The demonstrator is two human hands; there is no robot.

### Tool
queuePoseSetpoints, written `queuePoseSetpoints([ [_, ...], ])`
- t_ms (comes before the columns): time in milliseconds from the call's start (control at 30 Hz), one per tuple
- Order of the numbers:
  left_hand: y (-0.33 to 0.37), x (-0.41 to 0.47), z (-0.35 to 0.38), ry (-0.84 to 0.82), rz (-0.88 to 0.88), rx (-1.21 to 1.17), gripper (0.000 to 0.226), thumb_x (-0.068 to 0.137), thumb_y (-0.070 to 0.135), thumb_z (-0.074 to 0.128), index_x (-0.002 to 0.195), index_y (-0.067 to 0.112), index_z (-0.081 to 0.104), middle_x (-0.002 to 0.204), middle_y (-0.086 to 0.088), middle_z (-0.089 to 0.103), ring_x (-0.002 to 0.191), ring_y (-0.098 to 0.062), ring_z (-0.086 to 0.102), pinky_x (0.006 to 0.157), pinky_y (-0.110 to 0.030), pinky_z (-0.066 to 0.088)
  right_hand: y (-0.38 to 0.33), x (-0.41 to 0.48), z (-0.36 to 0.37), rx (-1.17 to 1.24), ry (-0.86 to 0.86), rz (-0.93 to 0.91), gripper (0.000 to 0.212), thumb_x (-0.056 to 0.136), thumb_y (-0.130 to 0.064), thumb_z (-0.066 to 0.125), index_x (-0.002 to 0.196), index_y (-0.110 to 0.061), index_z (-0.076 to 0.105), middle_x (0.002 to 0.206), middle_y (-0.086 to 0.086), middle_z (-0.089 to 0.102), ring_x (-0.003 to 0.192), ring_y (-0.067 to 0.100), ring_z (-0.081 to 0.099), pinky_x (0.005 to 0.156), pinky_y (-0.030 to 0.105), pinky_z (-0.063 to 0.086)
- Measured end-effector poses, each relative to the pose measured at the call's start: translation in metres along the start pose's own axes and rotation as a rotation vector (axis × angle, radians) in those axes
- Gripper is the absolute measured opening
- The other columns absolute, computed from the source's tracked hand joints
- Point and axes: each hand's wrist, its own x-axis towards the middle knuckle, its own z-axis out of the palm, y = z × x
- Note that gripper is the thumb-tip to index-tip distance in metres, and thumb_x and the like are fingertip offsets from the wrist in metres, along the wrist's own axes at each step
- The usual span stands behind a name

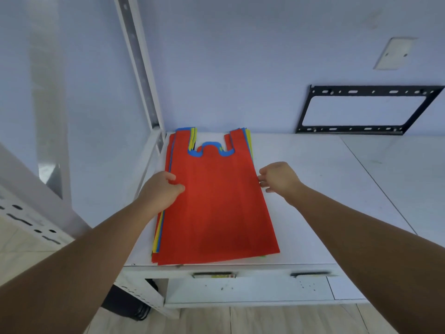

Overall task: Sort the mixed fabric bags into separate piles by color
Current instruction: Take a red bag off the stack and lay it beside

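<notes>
left grip [160, 189] on red bag [216, 203] edge, right grip [277, 177] beside it

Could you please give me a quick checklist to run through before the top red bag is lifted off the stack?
1. Red bag lies on top, flat: ok.
2. Left hand grips its left edge: ok, thumb on top.
3. Right hand grips its right edge: cannot tell, fingers only at the edge.
4. Only one layer pinched: cannot tell.
5. Bare table to the right for a red pile: ok.
6. Blue bag beneath stays free: cannot tell.
</notes>
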Motion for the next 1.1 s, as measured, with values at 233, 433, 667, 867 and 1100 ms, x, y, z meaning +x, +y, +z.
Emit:
queuePoseSetpoints([
  [233, -0.003, -0.011, -0.003, 0.026, -0.088, -0.140, 0.030, 0.088, 0.020, 0.070, 0.113, 0.012, 0.054, 0.092, -0.001, 0.064, 0.081, -0.017, 0.064, 0.069, -0.031, 0.051, 0.007, -0.016, 0.002, 0.042, -0.098, 0.053, 0.022, 0.089, -0.009, 0.049, 0.094, 0.006, 0.065, 0.094, 0.022, 0.073, 0.078, 0.037, 0.073, 0.075, 0.042, 0.063],
  [433, -0.011, -0.023, -0.005, -0.153, -0.152, -0.176, 0.031, 0.084, 0.027, 0.074, 0.111, 0.012, 0.072, 0.099, -0.008, 0.077, 0.089, -0.028, 0.074, 0.089, -0.049, 0.059, 0.022, -0.024, 0.003, 0.043, -0.227, 0.125, 0.022, 0.094, -0.015, 0.059, 0.109, 0.000, 0.066, 0.103, 0.018, 0.075, 0.091, 0.033, 0.075, 0.076, 0.043, 0.063],
  [667, -0.018, -0.036, 0.006, -0.243, -0.158, -0.278, 0.040, 0.089, 0.024, 0.073, 0.127, 0.022, 0.062, 0.117, -0.003, 0.072, 0.103, -0.026, 0.070, 0.099, -0.051, 0.054, 0.033, -0.034, 0.008, 0.144, -0.297, 0.120, 0.020, 0.093, -0.010, 0.064, 0.113, -0.005, 0.067, 0.103, 0.010, 0.077, 0.086, 0.023, 0.077, 0.071, 0.036, 0.063],
  [867, -0.003, -0.034, 0.000, -0.297, -0.373, -0.764, 0.034, 0.093, 0.008, 0.066, 0.126, 0.006, 0.060, 0.108, -0.011, 0.072, 0.083, -0.020, 0.071, 0.065, -0.033, 0.061, 0.036, -0.036, 0.006, 0.183, -0.241, 0.131, 0.025, 0.091, -0.020, 0.067, 0.110, -0.006, 0.068, 0.103, 0.011, 0.076, 0.095, 0.027, 0.074, 0.087, 0.044, 0.060],
  [1100, 0.017, -0.040, -0.014, -0.366, -0.441, -1.134, 0.003, 0.098, 0.005, 0.059, 0.099, 0.003, 0.057, 0.067, -0.010, 0.063, 0.047, -0.011, 0.064, 0.041, -0.015, 0.053, 0.035, -0.042, -0.007, 0.223, -0.225, 0.188, 0.023, 0.090, -0.019, 0.065, 0.108, -0.004, 0.061, 0.082, 0.012, 0.066, 0.058, 0.021, 0.066, 0.055, 0.030, 0.056],
])
